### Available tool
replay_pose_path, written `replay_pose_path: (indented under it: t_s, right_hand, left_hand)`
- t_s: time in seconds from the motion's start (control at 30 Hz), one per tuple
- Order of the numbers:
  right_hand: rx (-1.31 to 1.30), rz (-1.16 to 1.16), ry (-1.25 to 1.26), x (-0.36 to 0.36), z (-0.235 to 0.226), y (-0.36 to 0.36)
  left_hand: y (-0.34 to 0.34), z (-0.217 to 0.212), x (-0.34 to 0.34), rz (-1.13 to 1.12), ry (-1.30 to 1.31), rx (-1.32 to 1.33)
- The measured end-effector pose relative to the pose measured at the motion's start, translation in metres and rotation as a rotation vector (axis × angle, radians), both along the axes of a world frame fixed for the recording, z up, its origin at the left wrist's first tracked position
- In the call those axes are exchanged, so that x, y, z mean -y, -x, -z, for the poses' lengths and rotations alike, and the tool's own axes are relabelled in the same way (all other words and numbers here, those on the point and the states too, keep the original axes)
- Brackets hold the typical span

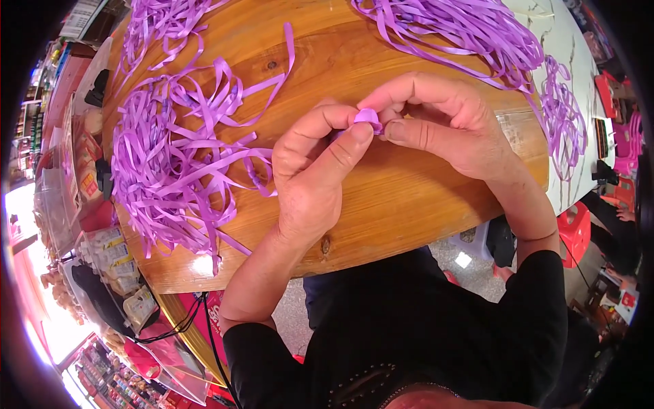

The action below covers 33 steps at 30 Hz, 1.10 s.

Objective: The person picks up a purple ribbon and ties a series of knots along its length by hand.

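Between my two hands, above the middle of the wooden table (381, 218), is a short looped piece of purple ribbon (367, 117). My left hand (315, 160) pinches it between thumb and forefinger. The thumb and forefinger of my right hand (443, 123) close on the ribbon's right side. How the ribbon is folded or tied is partly hidden by the fingertips. Left of my left hand lies a large tangled pile of purple ribbons (174, 163), some with darker knots or joins along them.
Another bundle of purple ribbons (463, 34) lies at the far right, with strands (564, 112) trailing over a white marbled surface (535, 20). More ribbon (160, 31) lies far left. Clear plastic packages (119, 266) and black cables (184, 324) are left of the table. A red stool (573, 233) stands right.
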State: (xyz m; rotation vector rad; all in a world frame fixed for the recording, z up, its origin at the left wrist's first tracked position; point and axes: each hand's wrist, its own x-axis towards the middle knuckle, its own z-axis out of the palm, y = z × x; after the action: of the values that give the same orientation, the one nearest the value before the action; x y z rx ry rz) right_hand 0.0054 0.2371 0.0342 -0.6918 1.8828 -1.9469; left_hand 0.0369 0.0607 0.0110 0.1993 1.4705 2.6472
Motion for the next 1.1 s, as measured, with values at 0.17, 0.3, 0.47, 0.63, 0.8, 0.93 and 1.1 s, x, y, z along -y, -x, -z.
replay_pose_path:
  t_s: [0.17,0.3,0.47,0.63,0.8,0.93,1.1]
  right_hand:
    - [-0.675,0.143,-0.337,0.001,0.005,0.005]
    - [-1.161,0.188,-0.396,-0.003,0.012,0.013]
    - [-1.303,0.116,-0.362,-0.006,0.011,0.019]
    - [-1.240,0.063,-0.330,-0.009,0.007,0.022]
    - [-1.132,0.207,-0.353,-0.017,0.010,0.026]
    - [-1.045,0.263,-0.337,-0.014,0.003,0.015]
    - [-1.006,0.275,-0.387,-0.004,0.003,0.006]
  left_hand:
    - [0.000,0.001,0.001,0.002,0.150,0.094]
    - [0.000,0.000,0.000,-0.041,0.268,0.162]
    - [0.003,0.000,0.001,-0.005,0.308,0.188]
    - [0.006,0.001,0.003,0.072,0.203,0.173]
    - [0.004,-0.001,-0.001,0.007,0.296,0.203]
    - [0.004,-0.002,-0.001,-0.113,0.382,0.147]
    - [0.002,0.000,-0.002,-0.096,0.422,0.053]
